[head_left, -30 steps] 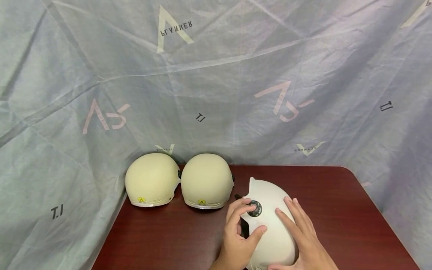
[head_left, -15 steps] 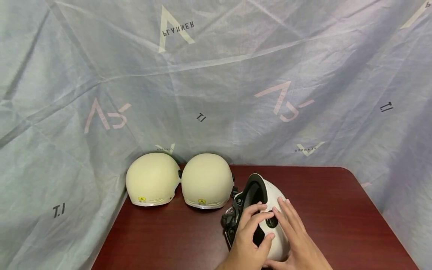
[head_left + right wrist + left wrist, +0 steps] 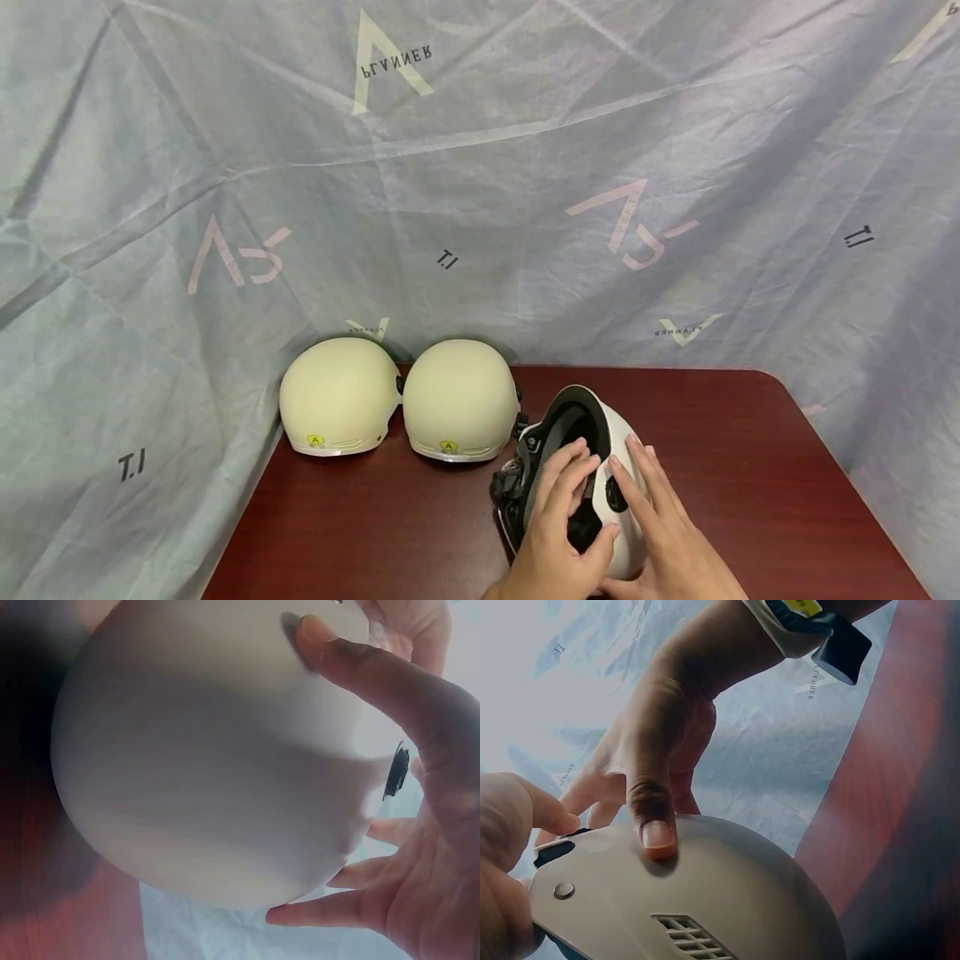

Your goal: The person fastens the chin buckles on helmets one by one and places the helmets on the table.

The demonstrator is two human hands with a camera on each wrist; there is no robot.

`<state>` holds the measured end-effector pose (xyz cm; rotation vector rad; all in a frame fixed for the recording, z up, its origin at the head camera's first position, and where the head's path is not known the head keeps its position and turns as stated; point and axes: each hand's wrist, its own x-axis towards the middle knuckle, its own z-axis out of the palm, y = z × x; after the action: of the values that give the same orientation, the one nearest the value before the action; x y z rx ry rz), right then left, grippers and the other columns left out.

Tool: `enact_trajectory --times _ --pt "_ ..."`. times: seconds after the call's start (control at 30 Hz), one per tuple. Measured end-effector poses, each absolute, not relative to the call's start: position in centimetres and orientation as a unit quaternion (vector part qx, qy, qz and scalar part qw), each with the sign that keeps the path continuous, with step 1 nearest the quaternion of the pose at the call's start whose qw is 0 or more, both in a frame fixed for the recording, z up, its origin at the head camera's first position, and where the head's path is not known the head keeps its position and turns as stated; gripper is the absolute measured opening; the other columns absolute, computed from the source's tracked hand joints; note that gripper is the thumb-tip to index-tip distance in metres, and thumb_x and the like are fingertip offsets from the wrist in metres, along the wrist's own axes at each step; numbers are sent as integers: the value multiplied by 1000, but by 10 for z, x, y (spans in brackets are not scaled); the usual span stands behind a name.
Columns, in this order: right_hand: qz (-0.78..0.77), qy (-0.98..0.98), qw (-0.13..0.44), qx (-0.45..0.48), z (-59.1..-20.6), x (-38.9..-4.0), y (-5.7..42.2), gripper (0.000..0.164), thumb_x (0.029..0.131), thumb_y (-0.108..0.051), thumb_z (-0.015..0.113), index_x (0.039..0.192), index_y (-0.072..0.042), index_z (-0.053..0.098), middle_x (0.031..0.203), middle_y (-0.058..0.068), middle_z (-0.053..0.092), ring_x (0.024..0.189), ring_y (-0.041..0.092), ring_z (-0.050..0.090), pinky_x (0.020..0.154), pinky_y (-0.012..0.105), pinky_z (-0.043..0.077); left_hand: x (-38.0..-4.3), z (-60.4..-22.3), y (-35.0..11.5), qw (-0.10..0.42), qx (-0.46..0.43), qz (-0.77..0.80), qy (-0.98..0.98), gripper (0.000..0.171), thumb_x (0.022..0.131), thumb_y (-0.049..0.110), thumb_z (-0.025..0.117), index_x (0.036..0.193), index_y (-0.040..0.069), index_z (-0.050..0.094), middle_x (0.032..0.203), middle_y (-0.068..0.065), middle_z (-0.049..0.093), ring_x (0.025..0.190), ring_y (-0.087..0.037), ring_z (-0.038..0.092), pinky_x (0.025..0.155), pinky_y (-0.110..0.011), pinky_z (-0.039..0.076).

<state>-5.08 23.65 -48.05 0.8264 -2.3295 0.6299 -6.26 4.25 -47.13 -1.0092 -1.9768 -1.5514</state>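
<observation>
A white helmet (image 3: 619, 433) lies tilted on its side near the table's front, its dark padded opening facing left in the head view. My left hand (image 3: 555, 542) grips its rim, the fingers reaching over the opening and the thumb on the shell. On the opposite side, my right hand (image 3: 678, 542) holds the rounded shell with spread fingers beside a black round vent (image 3: 616, 494). In the left wrist view, a slotted grille (image 3: 694, 937) and a metal rivet (image 3: 564, 890) show on the shell. The right thumb (image 3: 322, 641) presses the smooth shell in the right wrist view.
Two cream helmets (image 3: 337, 396) with yellow stickers stand side by side at the table's back left. Black straps and fittings (image 3: 510, 492) hang at the held helmet's left side. The dark red table (image 3: 780, 500) meets a grey printed cloth (image 3: 480, 208) behind.
Both hands have turned the helmet so its padded opening, hidden a second ago, now shows. The left fingers have slid from the vent toward the opening. The two cream helmets have not moved.
</observation>
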Motion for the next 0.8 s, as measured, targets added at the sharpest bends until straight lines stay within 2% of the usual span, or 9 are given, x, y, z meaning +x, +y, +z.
enact_trajectory --times 0.27,0.43,0.5,0.6,0.73,0.8 --pt "260 -889 246 284 -480 -46 242 126 70 -78 83 157 3 43 166 37 27 167 12 6 120 5 11 -59 -475 41 165 -359 -609 -688 75 93 -7 73 158 7 40 164 -19 34 142 -37 56 98 -35 61" --pt "242 -896 256 269 -479 -45 243 135 59 -76 92 158 2 43 166 33 30 163 3 15 112 4 27 -58 -477 40 141 -360 -625 -678 74 95 -8 69 160 12 38 165 -18 33 142 -37 58 98 -34 61" --pt "238 -896 261 268 -479 -46 244 135 58 -76 92 157 2 44 166 31 31 160 1 18 110 5 30 -58 -478 40 129 -359 -630 -676 74 97 -7 68 161 12 36 165 -19 33 141 -40 58 99 -34 61" --pt "251 -892 262 269 -481 -47 245 132 58 -76 91 156 2 46 164 33 32 159 1 19 112 4 27 -57 -480 39 78 -338 -656 -670 75 99 -3 66 163 16 32 166 -16 33 143 -41 56 105 -33 58" --pt "283 -882 258 274 -484 -47 247 128 60 -71 93 153 4 47 162 36 31 161 4 19 114 2 20 -57 -483 34 14 -300 -678 -671 75 100 2 65 163 22 30 166 -11 35 146 -30 55 112 -36 53" --pt "299 -875 260 279 -485 -48 249 123 65 -71 90 151 7 48 161 39 31 161 5 20 115 2 21 -59 -486 32 15 -303 -662 -685 72 101 4 65 162 22 32 163 -12 39 145 -24 55 114 -38 53"
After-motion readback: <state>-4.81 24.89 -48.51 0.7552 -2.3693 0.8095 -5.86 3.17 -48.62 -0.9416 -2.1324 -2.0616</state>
